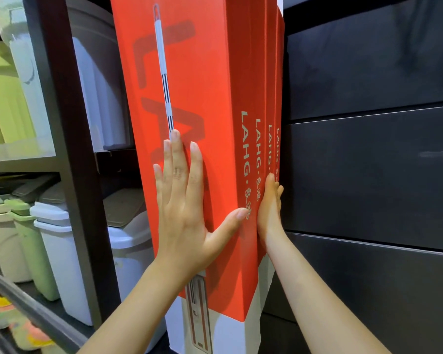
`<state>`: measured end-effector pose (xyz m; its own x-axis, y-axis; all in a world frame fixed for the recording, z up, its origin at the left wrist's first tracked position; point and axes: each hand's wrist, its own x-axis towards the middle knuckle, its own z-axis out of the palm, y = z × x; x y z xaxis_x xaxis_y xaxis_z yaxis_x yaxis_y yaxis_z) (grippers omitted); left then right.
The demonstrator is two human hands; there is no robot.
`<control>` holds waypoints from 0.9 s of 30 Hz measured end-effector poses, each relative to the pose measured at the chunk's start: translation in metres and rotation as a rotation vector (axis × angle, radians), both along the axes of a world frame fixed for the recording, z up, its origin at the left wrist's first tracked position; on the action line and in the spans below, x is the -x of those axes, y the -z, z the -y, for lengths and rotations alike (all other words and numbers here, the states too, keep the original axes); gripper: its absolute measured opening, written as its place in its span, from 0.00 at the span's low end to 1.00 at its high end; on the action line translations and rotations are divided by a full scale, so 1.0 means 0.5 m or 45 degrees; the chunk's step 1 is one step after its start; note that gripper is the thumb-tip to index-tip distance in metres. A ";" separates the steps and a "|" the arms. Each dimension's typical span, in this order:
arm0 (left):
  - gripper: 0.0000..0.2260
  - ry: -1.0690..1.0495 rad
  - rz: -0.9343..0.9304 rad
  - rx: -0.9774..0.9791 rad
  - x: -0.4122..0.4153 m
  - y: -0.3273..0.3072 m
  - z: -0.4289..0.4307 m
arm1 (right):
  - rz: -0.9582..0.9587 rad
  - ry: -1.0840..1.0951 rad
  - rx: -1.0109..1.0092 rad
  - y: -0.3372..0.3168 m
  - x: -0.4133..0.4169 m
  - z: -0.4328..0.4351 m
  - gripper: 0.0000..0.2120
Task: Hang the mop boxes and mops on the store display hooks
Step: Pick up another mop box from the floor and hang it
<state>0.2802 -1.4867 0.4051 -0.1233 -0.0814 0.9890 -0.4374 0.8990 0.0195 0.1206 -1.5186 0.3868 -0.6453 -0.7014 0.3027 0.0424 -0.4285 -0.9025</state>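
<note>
mop boxes [210, 85] clamped between both hands, beside dark panels [368, 162] | left hand [182, 221] flat on front face, fingers straight, spread | right hand [269, 213] straight-fingered, pressing far side | boxes red, white base, printed mop, "LAHG" spines | long axis upright, tops tilted left

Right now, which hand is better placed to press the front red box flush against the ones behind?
Left, likely. The left hand lies flat on the front box's broad face, thumb at its spine edge; the right hand only braces the rear boxes at their spines.
</note>
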 end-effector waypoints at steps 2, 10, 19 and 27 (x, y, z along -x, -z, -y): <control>0.38 0.092 0.204 -0.239 0.002 0.013 -0.008 | 0.064 -0.035 -0.021 0.014 -0.016 -0.011 0.53; 0.35 -0.002 -0.028 -0.035 0.008 0.050 0.018 | -0.016 -0.229 0.034 0.050 -0.073 -0.072 0.55; 0.34 0.005 -0.089 -0.030 0.012 0.075 0.022 | -0.192 -0.044 -0.049 0.108 -0.103 -0.081 0.45; 0.37 -0.039 -0.100 -0.062 0.016 0.125 0.015 | -0.123 -0.046 -0.082 0.160 -0.113 -0.086 0.50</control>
<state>0.2720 -1.4942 0.3427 -0.0427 -0.1324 0.9903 -0.4599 0.8825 0.0981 0.1773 -1.4757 0.3065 -0.5889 -0.7438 0.3160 -0.0316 -0.3695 -0.9287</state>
